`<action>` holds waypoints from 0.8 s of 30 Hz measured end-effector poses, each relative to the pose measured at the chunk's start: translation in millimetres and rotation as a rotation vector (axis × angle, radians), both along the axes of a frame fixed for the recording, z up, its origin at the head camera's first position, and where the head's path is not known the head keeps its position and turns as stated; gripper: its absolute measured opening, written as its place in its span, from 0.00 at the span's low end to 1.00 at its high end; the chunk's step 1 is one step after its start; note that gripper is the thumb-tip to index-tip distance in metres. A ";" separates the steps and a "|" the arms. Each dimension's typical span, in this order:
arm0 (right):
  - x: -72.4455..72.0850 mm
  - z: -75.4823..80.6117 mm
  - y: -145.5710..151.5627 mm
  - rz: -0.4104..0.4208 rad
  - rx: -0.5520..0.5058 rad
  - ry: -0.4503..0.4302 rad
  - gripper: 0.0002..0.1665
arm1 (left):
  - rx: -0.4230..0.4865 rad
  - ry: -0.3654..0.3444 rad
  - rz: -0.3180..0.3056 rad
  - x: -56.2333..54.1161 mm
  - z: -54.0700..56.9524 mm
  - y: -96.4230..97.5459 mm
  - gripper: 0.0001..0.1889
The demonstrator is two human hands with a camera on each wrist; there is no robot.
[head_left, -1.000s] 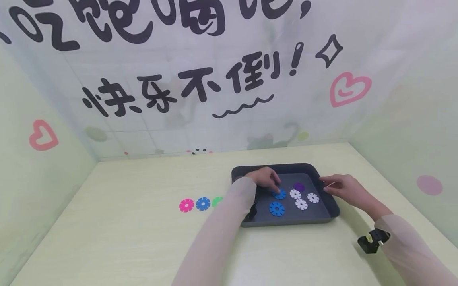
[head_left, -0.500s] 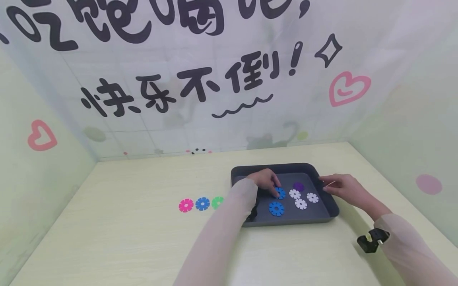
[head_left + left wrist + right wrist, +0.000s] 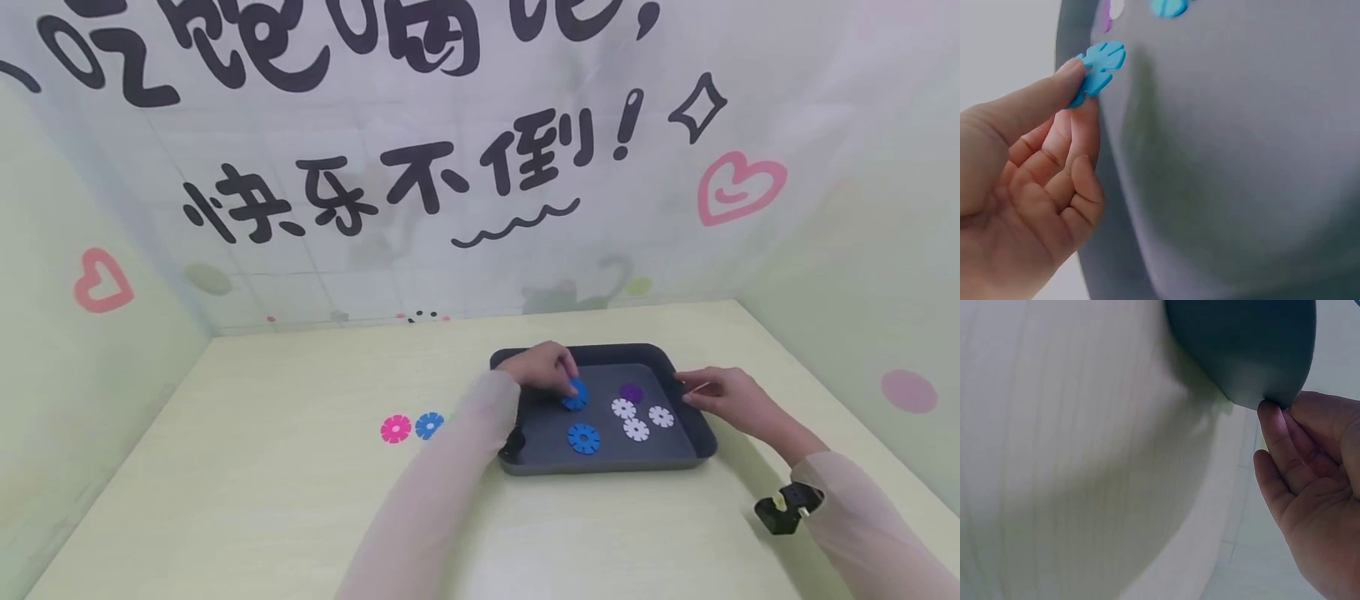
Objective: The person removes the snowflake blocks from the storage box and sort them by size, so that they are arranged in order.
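Left hand (image 3: pixel 542 368) pinches a blue notched disc (image 3: pixel 576 395) inside the dark grey tray (image 3: pixel 615 468); right hand (image 3: pixel 731 396) holds the right rim.
Head view: the tray contains a second blue disc (image 3: pixel 573 440) on the near side, three white discs (image 3: pixel 636 421) toward the right and a purple disc (image 3: pixel 632 392) behind them; the left hand reaches over the left wall. Left wrist view: its grip is narrow, with the pinched disc tilted. Right wrist view: its fingertips pinch the tray's edge.
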State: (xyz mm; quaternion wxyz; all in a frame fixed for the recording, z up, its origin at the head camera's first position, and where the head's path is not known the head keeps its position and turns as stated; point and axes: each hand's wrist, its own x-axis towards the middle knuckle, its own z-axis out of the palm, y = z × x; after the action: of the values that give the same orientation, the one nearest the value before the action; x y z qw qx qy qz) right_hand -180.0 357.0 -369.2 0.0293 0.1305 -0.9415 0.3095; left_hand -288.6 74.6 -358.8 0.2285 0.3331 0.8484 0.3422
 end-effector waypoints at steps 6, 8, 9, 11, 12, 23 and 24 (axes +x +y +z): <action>0.6 -1.2 0.7 0.002 -0.003 0.000 0.21 | 0.070 0.048 -0.019 -8.5 15.1 -39.3 0.10; 0.1 -1.8 0.9 0.009 -0.005 0.011 0.21 | 0.079 0.065 -0.008 -9.5 21.4 -57.6 0.11; -0.3 -2.2 1.3 0.013 -0.005 0.016 0.21 | 0.085 0.076 -0.003 -10.6 23.1 -67.6 0.11; -0.7 -2.2 1.3 0.018 -0.009 0.025 0.21 | 0.101 0.088 0.013 -10.7 26.3 -89.1 0.11; -1.0 -2.1 1.3 0.021 -0.008 0.029 0.21 | 0.108 0.093 0.019 -10.5 27.1 -100.8 0.11; 1.6 -0.1 0.7 0.002 0.010 0.010 0.22 | -0.038 0.028 0.162 6.6 16.4 -222.9 0.09; 1.9 0.1 0.4 0.001 0.011 0.012 0.22 | -0.051 0.020 0.168 8.7 13.7 -231.7 0.09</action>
State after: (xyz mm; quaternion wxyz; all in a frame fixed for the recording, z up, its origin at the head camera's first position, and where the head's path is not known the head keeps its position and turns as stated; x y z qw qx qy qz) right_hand -178.1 357.5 -369.1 0.0340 0.1330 -0.9429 0.3033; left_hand -279.9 -157.1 -345.1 0.1988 0.2581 0.8840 0.3353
